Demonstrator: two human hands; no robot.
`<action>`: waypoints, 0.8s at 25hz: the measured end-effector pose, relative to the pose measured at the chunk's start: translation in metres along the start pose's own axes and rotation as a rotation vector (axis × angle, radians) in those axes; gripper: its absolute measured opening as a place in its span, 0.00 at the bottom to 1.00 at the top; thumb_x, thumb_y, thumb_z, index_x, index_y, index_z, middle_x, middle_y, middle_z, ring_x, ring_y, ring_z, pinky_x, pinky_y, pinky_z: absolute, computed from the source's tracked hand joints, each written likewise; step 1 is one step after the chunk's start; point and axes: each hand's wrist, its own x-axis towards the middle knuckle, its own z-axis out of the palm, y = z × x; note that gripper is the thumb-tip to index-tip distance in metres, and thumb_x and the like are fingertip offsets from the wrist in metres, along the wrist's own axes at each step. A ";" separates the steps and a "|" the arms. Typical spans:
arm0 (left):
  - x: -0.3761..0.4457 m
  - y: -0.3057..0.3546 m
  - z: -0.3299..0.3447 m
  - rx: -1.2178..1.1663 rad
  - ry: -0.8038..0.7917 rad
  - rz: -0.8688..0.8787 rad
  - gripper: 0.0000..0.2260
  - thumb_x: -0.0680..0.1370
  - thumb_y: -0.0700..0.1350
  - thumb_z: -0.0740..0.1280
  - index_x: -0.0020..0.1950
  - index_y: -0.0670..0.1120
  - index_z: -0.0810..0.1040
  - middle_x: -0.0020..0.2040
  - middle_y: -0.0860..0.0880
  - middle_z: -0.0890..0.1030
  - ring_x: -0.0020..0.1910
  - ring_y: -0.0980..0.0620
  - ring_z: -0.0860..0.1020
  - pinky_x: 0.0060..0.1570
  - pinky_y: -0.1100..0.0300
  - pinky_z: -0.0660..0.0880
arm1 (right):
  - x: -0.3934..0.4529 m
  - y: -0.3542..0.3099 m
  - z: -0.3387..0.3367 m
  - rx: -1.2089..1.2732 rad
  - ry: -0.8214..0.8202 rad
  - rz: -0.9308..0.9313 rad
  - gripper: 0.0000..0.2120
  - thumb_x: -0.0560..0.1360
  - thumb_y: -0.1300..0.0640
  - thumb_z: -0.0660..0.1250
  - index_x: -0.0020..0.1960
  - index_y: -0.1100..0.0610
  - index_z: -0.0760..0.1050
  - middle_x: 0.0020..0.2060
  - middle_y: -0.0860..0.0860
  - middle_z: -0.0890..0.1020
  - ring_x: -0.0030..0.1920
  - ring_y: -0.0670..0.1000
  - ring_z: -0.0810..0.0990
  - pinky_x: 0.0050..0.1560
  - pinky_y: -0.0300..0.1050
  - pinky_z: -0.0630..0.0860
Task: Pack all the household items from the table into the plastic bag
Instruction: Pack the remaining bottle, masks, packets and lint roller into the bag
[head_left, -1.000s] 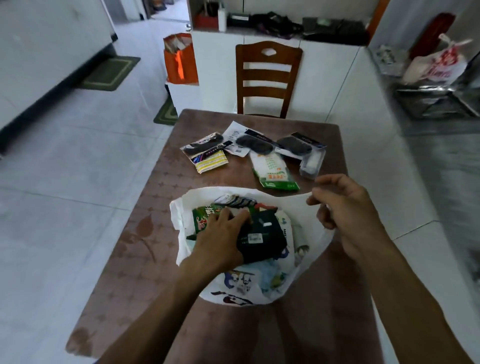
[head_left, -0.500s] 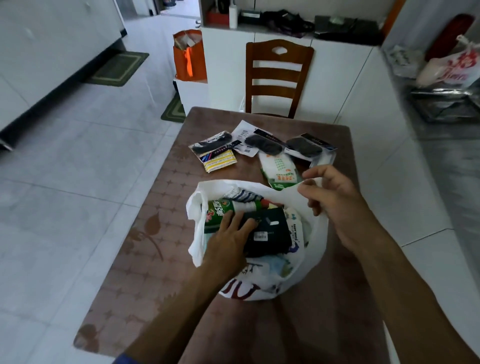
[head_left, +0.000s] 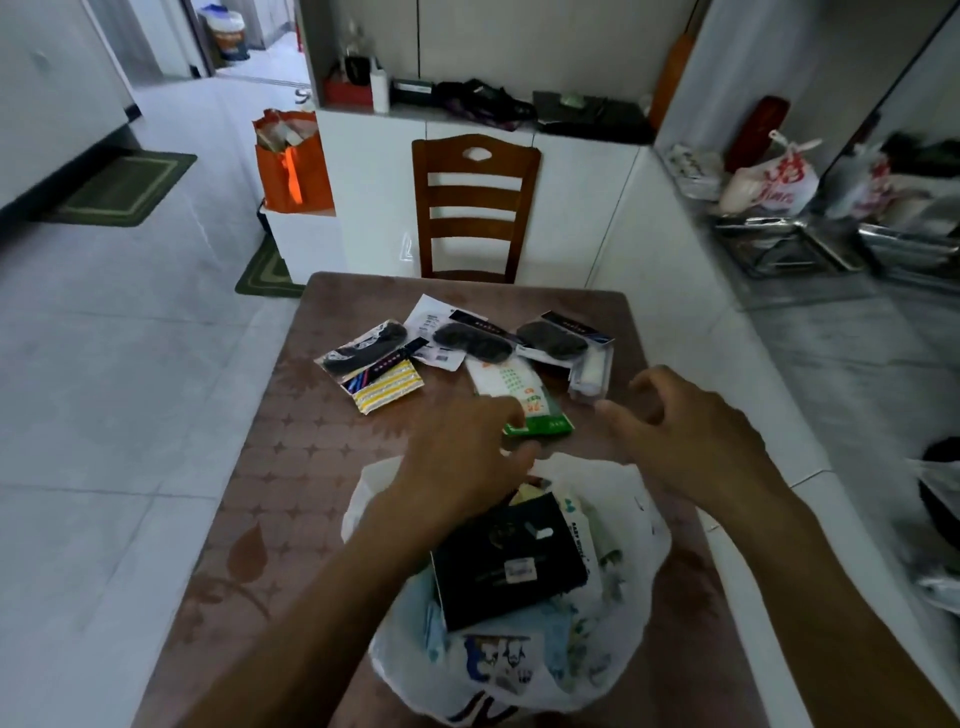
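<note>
Left hand (head_left: 467, 447), fingers loosely curled and holding nothing, hovers right at my green-and-white flat packet (head_left: 524, 402) on the tabletop; it runs lengthwise away, so I'd grab its near end.

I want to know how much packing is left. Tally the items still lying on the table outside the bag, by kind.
Black items in clear packets: 3
Yellow striped packet: 1
White-and-green packet: 1
Small clear packet: 1
Total: 6
</note>
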 end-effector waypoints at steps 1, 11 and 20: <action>0.027 -0.007 -0.004 -0.010 -0.024 -0.022 0.14 0.74 0.58 0.66 0.55 0.54 0.79 0.54 0.52 0.82 0.48 0.54 0.77 0.43 0.55 0.75 | 0.013 -0.002 -0.001 0.025 0.016 -0.009 0.21 0.71 0.30 0.62 0.56 0.43 0.70 0.48 0.47 0.80 0.46 0.53 0.78 0.42 0.47 0.73; 0.215 -0.102 0.106 0.200 -0.122 -0.248 0.15 0.73 0.46 0.66 0.60 0.48 0.77 0.57 0.45 0.81 0.54 0.44 0.79 0.51 0.51 0.76 | 0.230 0.045 0.132 -0.047 -0.060 -0.279 0.14 0.74 0.51 0.69 0.58 0.49 0.74 0.56 0.50 0.79 0.52 0.51 0.77 0.48 0.45 0.75; 0.316 -0.175 0.208 0.606 -0.412 -0.132 0.38 0.72 0.40 0.67 0.78 0.48 0.53 0.74 0.42 0.67 0.73 0.42 0.65 0.73 0.42 0.52 | 0.365 0.086 0.204 -0.598 -0.211 -0.295 0.45 0.72 0.51 0.70 0.79 0.51 0.46 0.77 0.57 0.55 0.77 0.61 0.51 0.73 0.67 0.48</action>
